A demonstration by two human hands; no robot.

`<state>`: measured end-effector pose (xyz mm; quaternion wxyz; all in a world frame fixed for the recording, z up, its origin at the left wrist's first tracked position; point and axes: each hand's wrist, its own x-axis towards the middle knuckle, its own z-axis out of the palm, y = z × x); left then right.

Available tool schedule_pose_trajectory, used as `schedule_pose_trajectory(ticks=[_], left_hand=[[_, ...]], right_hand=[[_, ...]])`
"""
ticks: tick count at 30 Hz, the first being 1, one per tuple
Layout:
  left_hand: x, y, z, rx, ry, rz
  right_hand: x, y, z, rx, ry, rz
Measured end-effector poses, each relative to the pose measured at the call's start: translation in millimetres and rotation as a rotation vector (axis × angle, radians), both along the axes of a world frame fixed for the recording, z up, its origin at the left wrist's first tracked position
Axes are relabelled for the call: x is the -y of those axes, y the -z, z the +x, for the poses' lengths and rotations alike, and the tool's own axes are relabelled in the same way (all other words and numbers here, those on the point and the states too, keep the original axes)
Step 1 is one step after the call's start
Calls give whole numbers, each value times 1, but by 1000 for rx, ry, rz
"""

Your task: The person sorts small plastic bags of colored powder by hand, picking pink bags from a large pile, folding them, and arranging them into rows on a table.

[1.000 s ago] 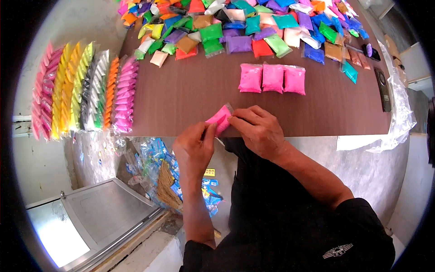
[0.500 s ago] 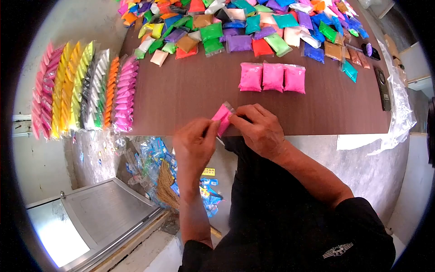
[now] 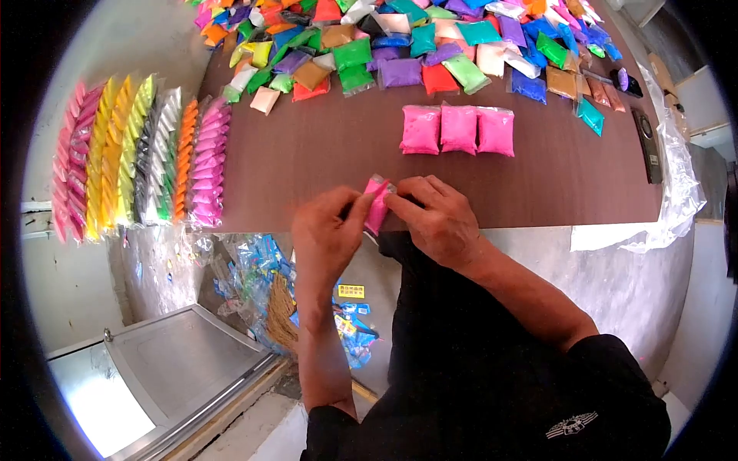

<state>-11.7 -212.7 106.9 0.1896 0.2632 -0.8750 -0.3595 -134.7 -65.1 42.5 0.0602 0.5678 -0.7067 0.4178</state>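
Note:
Between my two hands, over the table's near edge, is a small clear packet of pink material. My left hand pinches its left side between thumb and fingers. On the other side, the thumb and forefinger of my right hand grip the packet's upper right edge. Part of the packet is hidden behind the fingers. Beyond my hands, three pink packets lie side by side in a row on the brown table.
A heap of packets in many colours covers the table's far side. Overlapping strips of packets hang at the left edge. A dark slim device lies at the right, by clear plastic sheeting. Below are wrappers and a straw broom.
Both hands keep hold of the pink packet, which now stands a little more upright. The view has shifted slightly; the three pink packets stay in their row.

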Motion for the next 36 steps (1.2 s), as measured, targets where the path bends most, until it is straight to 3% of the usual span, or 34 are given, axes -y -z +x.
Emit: schedule_pose_trajectory(ticks=[2,9,14,17,23,29,33,36], left_hand=[[1,11,-3,80,35,-179],[22,12,-11,304,-32,-206],[14,25,3,146,-201,-104],[5,26,16,56,-231,7],[-20,40,25,-94,-250,123],[-30,21,29,-86,-363,-10],[-28,17,20,-149,-199,-147],[-20,22,15,-59,-96,-157]], right_hand=[[0,-3,-1,4,1,6],[-1,-3,-1,22,22,9],[-2,-5,1,86,84,-117],[-4,-10,2,102,-7,-152],[-3,-6,1,-55,-90,-40],[0,2,3,-69,-53,-61],[-3,0,1,-73,-75,-22],[-4,2,2,-54,-70,-54]])
